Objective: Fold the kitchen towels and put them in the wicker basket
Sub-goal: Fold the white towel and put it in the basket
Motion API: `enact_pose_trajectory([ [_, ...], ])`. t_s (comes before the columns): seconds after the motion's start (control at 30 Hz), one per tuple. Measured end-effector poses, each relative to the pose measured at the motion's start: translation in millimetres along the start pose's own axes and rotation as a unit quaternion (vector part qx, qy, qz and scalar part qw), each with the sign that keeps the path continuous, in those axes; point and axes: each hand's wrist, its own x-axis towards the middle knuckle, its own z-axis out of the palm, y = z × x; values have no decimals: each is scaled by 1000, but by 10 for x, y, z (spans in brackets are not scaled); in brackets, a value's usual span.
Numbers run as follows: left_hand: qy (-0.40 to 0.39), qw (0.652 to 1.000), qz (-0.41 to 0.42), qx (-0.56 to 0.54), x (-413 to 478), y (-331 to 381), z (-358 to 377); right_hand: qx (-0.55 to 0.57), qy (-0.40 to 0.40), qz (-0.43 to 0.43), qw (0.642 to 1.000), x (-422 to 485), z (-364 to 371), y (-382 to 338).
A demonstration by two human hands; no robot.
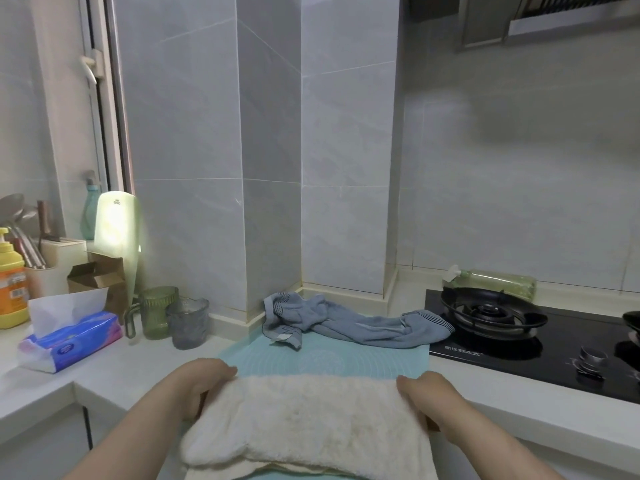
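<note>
A fluffy cream towel (308, 420) lies across the near part of a teal mat (325, 358) on the counter. My left hand (204, 379) grips its far left corner, fingers curled over the edge. At the far right corner my right hand (426, 393) grips the same edge. A crumpled grey-blue towel (353, 322) lies at the back of the mat, against the wall column. No wicker basket is in view.
A black gas hob (540, 344) with a burner is on the right, a bottle (491, 280) lying behind it. To the left stand two glass cups (173, 317), a blue tissue pack (69, 341), a cardboard box, an orange soap bottle and a utensil holder.
</note>
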Motion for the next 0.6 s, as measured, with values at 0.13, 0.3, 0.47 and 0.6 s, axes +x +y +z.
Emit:
enact_pose_trajectory([
  [0.13, -4, 998, 52, -31, 70, -75, 12, -107, -43, -40, 992, 61, 40, -66],
  [0.3, 63, 986, 115, -99, 218, -131, -20, -111, 32, -132, 984, 284, 118, -217],
  [0.47, 134, 974, 183, -18, 295, -77, 30, -135, 76, -163, 974, 590, 340, -386],
  [0.6, 131, 978, 159, -37, 399, -94, -41, -97, 109, -177, 973, 726, 460, -326],
])
